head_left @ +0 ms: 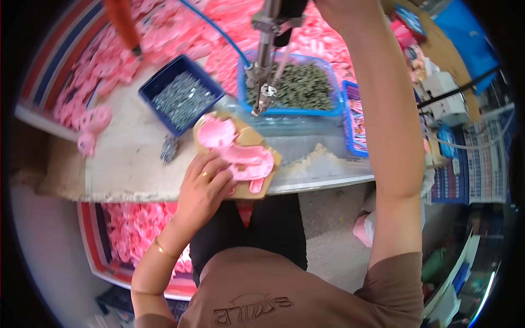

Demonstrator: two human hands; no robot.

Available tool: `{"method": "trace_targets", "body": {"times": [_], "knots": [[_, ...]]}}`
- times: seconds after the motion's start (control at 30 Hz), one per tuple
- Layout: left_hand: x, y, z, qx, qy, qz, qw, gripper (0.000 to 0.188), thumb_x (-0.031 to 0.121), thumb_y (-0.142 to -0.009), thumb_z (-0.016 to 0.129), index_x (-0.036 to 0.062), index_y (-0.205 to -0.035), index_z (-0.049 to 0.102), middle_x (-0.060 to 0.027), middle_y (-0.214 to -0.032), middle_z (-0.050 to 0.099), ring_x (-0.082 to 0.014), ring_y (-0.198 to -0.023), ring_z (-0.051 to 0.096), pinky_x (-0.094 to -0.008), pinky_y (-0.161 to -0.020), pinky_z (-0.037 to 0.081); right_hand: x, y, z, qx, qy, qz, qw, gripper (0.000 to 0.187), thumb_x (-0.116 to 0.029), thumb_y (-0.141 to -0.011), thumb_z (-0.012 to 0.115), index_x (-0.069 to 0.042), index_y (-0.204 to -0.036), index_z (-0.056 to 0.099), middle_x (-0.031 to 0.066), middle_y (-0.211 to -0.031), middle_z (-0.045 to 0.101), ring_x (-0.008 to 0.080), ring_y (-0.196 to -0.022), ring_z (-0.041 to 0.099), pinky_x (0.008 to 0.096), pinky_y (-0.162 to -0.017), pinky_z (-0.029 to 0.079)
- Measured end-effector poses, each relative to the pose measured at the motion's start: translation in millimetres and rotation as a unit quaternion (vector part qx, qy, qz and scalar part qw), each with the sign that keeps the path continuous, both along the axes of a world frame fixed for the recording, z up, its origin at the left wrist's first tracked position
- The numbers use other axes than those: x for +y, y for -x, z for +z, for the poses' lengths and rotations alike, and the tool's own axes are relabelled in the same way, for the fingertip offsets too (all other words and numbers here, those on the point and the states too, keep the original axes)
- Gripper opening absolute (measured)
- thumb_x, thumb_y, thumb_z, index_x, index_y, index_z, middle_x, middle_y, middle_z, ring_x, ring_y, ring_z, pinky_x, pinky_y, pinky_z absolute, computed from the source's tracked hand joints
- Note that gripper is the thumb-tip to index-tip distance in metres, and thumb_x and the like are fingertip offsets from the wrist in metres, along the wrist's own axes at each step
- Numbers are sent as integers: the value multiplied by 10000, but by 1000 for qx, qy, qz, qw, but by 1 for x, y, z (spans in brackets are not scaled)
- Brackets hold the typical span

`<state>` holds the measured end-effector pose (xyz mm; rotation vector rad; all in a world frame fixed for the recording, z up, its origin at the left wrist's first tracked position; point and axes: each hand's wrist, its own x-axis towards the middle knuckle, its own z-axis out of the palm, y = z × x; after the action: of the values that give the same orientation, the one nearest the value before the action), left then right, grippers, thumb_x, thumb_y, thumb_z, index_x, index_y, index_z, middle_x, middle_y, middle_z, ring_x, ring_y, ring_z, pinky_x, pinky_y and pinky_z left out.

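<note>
Pink plastic fills most of the view: a flat pink moulded plastic part [236, 150], shaped a little like a flamingo, lies on a tan wooden jig board [257, 136] near the front edge of the pale worktable [131, 158]. The left hand [205, 183] rests on the near end of that part, its fingers curled together and pressing down on the pink plastic and the board's lower edge (a gold ring shows on one finger and a gold bangle on the wrist). The right arm runs up the right side of the picture to the top edge, where the right hand [333, 8] is mostly cut off, so I cannot tell how its fingers are set or what exactly they grasp. Just left of it a metal powered screwdriver [265, 60] hangs upright, its tip poised just above the far end of the jig board, and a thin blue hose [219, 33] leads away from it. Behind the board stands a blue rectangular plastic tray of small silver screws [181, 95], and to its right a clear-blue plastic tub of dark greenish screws [303, 85]. A few loose screws [168, 148] lie on the table beside the board. Heaps of pink plastic parts [164, 33] cover the back of the table, and more fill a striped bin [131, 229] below the table edge.
</note>
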<state>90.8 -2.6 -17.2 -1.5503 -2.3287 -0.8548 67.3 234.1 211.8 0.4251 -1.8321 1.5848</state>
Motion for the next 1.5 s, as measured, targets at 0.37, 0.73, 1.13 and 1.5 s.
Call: {"method": "trace_targets", "body": {"times": [0.37, 0.73, 1.13, 1.5], "knots": [[-137, -14, 144, -251, 297, 170, 905, 239, 126, -716, 761, 24, -919, 685, -116, -872, 650, -322, -870, 595, -413, -786, 466, 253, 9, -146, -314, -323, -331, 829, 203, -118, -909, 586, -77, -1051, 725, 93, -905, 725, 181, -808, 693, 329, -742, 542], [-95, -1, 114, -170, 258, 36, 950, 412, 213, -814, 745, 39, -1169, 632, -154, -1067, 661, -353, -1007, 608, -431, -868, 484, 277, 39, -240, -319, -470, -348, 746, 128, -194, -816, 647, -81, -855, 692, 167, -851, 699, 323, -859, 687, 451, -769, 510], [24, -4, 87, -132, 141, -152, 969, 294, 132, -793, 759, 46, -1062, 675, -115, -1019, 684, -327, -977, 635, -420, -851, 516, 263, 43, -242, -420, -499, -396, 647, 305, -368, -828, 685, -120, -1005, 680, 133, -965, 718, 306, -949, 689, 442, -800, 541], [59, -7, 64, -213, 40, -104, 971, 351, 95, -851, 717, 55, -1190, 637, -139, -1154, 667, -306, -930, 647, -361, -795, 526, 201, -57, -148, -339, -206, -135, 908, 210, -136, -852, 677, -51, -1044, 678, 51, -862, 715, 123, -822, 679, 287, -726, 526]]}}
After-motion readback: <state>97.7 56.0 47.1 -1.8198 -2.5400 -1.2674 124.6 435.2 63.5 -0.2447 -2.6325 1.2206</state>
